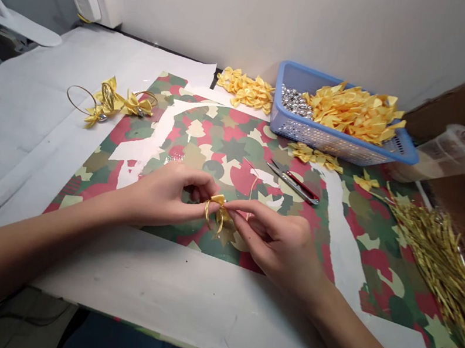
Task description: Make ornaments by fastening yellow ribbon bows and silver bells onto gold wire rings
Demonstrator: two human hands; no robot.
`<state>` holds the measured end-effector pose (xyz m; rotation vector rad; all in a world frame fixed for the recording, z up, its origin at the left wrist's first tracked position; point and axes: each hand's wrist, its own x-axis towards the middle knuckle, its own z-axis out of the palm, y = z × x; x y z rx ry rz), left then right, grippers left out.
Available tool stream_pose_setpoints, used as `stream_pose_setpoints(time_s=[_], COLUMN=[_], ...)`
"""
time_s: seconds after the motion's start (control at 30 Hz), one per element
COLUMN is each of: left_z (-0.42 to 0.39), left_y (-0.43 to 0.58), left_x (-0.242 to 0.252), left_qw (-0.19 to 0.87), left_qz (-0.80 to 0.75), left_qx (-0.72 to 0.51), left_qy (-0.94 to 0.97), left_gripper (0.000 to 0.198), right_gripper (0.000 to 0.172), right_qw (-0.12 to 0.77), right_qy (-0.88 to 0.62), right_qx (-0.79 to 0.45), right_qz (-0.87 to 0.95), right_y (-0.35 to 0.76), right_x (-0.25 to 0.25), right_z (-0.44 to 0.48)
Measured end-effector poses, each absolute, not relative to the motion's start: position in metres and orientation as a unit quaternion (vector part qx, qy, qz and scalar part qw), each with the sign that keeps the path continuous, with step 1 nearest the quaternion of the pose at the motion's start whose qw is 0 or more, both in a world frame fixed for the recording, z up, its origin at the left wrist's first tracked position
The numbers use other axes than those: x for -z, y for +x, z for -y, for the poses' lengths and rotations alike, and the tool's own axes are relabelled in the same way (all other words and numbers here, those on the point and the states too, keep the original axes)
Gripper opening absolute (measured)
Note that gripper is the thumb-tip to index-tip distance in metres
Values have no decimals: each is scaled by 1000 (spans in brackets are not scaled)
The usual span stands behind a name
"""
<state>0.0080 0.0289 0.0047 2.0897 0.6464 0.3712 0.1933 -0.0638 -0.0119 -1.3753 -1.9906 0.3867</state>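
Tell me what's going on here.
A person's left hand and right hand are pinching a small yellow satin bow with gold wire loops, above a sheet of red-and-green patterned paper. Beyond the hands lie red-handled snips and a blue plastic basket holding yellow ribbon pieces and silver beads.

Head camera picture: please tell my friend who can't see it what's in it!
The left hand and right hand pinch a small yellow ribbon bow with gold loops over red-and-green patterned paper. Behind it lie snips and a blue basket of yellow ribbon pieces and silver beads.
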Motion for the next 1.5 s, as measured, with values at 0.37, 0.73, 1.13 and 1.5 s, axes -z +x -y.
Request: stream_pose_setpoints(time_s=[0.37, 0.73, 1.13, 1.5], left_z=[-25, -24, -18, -17], left_y=[10, 9, 9, 12], left_x=[-2, -2, -3, 0], left_qw=[401, 383, 253, -18], left_qz=[-288, -288, -251, -174], left_qx=[-186, -207, -239, -365], left_qy=[849, 853, 903, 914], left_gripper=[13, 11, 13, 14], right_gripper=[10, 18, 8, 27], right_qw=[355, 347, 369, 389], right_qy=[-525, -527, -538, -573], right_qx=[-138, -143, -158, -63], right_qz=[761, 763, 741, 718], right_y=[188, 190, 186, 187], right_x=[10, 9, 8, 1], right_z=[65, 66, 66, 63])
